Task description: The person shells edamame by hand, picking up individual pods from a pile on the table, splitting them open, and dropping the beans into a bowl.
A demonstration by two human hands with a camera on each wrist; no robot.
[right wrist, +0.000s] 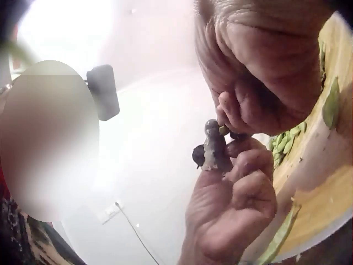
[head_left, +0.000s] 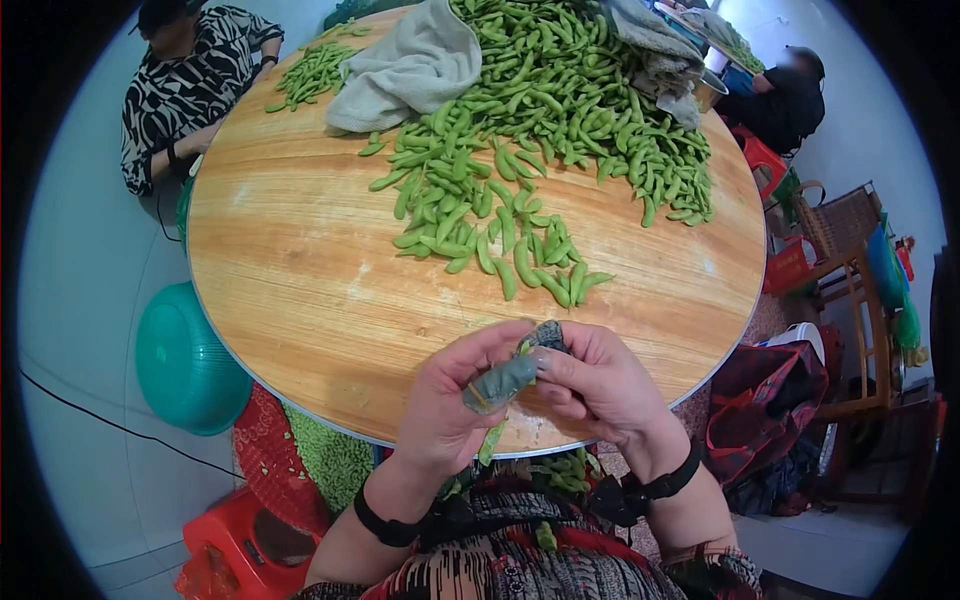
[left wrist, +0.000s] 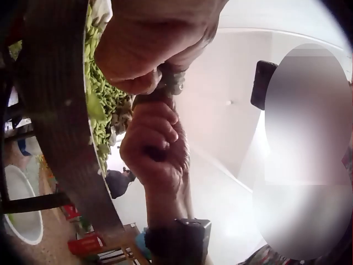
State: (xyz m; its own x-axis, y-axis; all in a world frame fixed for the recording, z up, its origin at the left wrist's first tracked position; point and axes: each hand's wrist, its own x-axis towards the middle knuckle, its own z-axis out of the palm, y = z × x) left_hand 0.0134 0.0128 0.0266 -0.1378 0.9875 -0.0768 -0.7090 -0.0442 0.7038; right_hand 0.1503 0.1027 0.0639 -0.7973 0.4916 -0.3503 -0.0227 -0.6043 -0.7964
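Both hands meet in front of the chest, over the table's near edge. On the left hand [head_left: 440, 395], a grey-green rubber cover [head_left: 500, 387] sheathes the thumb and a dark cover [head_left: 545, 336] the index finger. The right hand [head_left: 600, 385] has its thumb and fingers curled in against those covered fingertips. Between the fingertips a green edamame pod [right wrist: 223, 130] is pinched, mostly hidden by the fingers. Below the hands, a pale green pod [head_left: 490, 443] shows in the head view. Loose pods [head_left: 525, 262] lie on the table beyond the hands.
A large heap of edamame pods [head_left: 550, 80] covers the far side of the round wooden table [head_left: 290, 230], with grey cloths [head_left: 410, 70] on it. Left stand a teal basket [head_left: 190, 355] and red stool [head_left: 230, 550]. Shelled beans [head_left: 330, 455] lie below. Two people sit farther off.
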